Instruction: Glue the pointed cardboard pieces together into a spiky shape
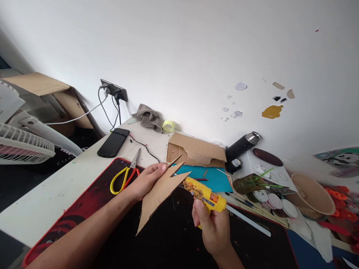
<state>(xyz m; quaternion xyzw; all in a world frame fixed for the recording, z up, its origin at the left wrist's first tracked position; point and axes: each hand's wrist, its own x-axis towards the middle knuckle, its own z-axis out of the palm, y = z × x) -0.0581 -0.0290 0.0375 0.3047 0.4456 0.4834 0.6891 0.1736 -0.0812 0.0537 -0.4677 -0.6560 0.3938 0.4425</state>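
My left hand is closed on a cut piece of brown cardboard with jagged points along its upper end. The thumb lies near the top edge; the other fingers are mostly hidden behind the piece. In my right hand is a yellow hot glue gun, gripped by its handle. A long translucent glue stick sticks out of its back. The nozzle points at the cardboard's notched end; whether it touches cannot be made out. Scissors with yellow and red handles lie left of my left hand.
A black desk mat lies under my hands. Behind them are a folded cardboard box, blue paper and a black flask. A phone, grey cloth and tape roll lie further left. Paint jars stand right.
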